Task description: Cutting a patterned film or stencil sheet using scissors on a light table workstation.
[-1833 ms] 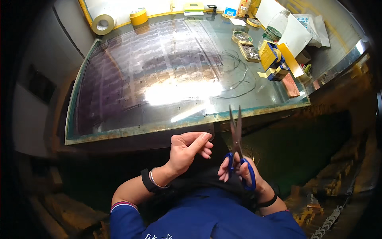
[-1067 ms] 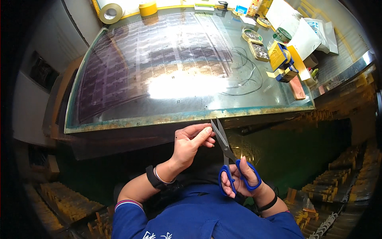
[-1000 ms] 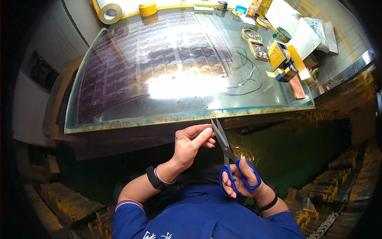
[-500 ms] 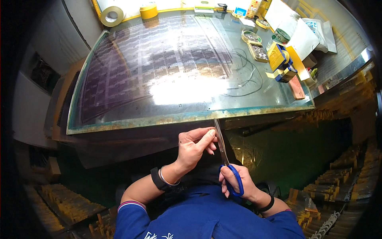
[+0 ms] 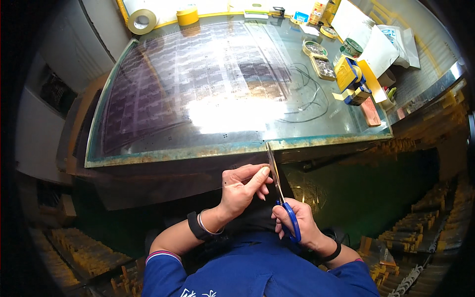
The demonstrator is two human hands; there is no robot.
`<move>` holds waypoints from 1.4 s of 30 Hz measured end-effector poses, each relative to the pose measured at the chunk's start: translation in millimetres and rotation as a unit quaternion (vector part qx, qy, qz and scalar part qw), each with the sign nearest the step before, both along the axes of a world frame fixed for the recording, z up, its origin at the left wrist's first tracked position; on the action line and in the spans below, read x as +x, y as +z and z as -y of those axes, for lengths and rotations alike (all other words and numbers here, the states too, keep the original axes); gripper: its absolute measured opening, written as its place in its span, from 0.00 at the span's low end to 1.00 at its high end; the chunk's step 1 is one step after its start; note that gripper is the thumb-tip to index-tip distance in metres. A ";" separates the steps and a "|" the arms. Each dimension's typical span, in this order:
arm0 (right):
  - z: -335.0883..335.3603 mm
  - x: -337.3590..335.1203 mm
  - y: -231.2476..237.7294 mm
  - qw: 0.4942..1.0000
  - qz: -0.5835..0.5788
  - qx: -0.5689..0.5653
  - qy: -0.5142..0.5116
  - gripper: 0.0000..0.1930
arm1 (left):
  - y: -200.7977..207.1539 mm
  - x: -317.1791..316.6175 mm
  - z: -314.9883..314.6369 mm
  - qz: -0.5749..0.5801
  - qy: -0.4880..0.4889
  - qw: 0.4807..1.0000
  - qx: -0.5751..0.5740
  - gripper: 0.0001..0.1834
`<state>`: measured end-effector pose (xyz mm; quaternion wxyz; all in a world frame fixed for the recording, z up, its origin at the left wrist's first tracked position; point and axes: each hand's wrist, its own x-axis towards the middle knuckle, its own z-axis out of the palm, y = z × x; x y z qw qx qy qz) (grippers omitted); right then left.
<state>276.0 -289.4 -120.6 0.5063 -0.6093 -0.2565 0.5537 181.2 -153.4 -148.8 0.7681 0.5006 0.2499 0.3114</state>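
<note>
My left hand [image 5: 243,192] is pinched, thumb against index finger, just in front of the table's near edge. What it holds there is too small or too clear to make out. My right hand [image 5: 300,221] grips a pair of scissors [image 5: 274,172] by their blue handles. The long metal blades point away from me, tips near the table edge, and pass right beside my left fingertips. On the glass-topped table [image 5: 208,156] lie large dark patterned transparent film sheets [image 5: 163,84], partly hidden by a bright glare.
Two tape rolls, one tan [image 5: 142,22] and one yellow [image 5: 187,16], stand at the back left. On the right are a blue tape dispenser [image 5: 357,94], small open containers [image 5: 322,67], a pink block [image 5: 370,112] and a loop of dark thread [image 5: 324,106].
My left hand has dropped slightly toward me, still pinched. The scissors stay in my right hand beside the left fingertips, their handles shifted a little. The whole view has shifted slightly.
</note>
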 end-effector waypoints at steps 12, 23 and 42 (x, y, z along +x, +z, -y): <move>-2.0 2.1 4.1 0.999 0.021 -0.038 -0.003 0.17 | -4.4 -9.4 8.9 -0.015 -0.029 0.999 0.034 0.09; -4.4 1.9 9.7 0.998 0.037 -0.056 -0.010 0.16 | -10.0 -11.9 13.2 -0.017 -0.041 0.995 0.088 0.09; -11.3 5.3 10.2 1.000 -0.004 -0.007 -0.026 0.15 | -20.6 -18.0 27.2 -0.013 -0.072 0.980 0.183 0.08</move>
